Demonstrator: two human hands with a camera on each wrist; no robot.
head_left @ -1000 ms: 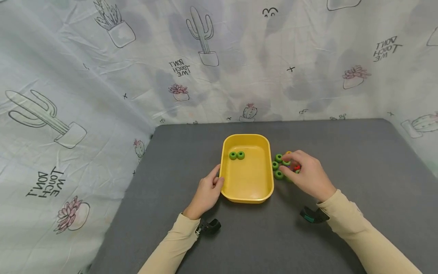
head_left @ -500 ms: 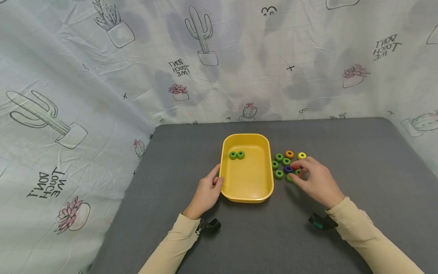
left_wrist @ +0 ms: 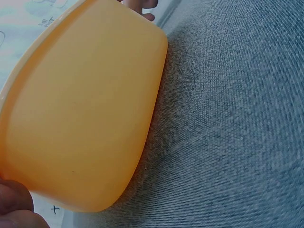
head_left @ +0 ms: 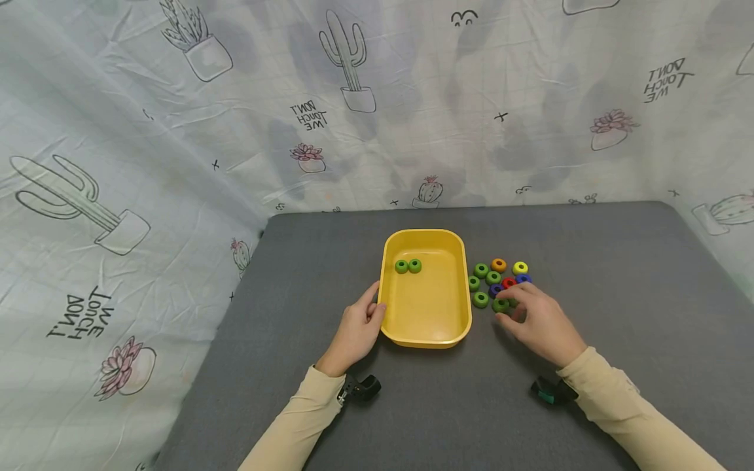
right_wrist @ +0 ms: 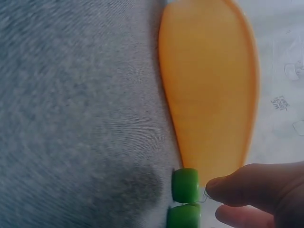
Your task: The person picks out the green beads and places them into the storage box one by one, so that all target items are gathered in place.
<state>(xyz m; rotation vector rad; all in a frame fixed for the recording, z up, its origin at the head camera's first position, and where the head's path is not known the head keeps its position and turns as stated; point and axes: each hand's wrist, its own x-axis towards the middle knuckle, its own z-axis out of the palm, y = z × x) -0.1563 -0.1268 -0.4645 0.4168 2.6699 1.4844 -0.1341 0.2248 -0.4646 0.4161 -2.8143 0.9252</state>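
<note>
A yellow plastic tray point(head_left: 425, 314) sits on the grey table, with two green beads point(head_left: 415, 265) in its far left part. My left hand point(head_left: 356, 330) holds the tray's left side, thumb at the rim; in the left wrist view, fingertips point(left_wrist: 15, 202) show at the rim. To the tray's right lies a loose group of beads. My right hand point(head_left: 542, 324) is at the near side of that group, thumb and index finger apart on either side of a green bead point(head_left: 501, 305). In the right wrist view, the thumb point(right_wrist: 242, 185) is close to a green bead point(right_wrist: 185, 185).
Several more green beads point(head_left: 480, 299) lie close along the tray's right wall. Beyond my right hand are an orange bead point(head_left: 499, 265), a yellow bead point(head_left: 520, 268), a red bead point(head_left: 509, 283) and blue ones. A cactus-printed cloth point(head_left: 412, 131) hangs behind the table.
My right hand has shifted right and nearer to me, from over the middle of the beads to a green one at their near edge. My left hand and the tray have stayed put.
</note>
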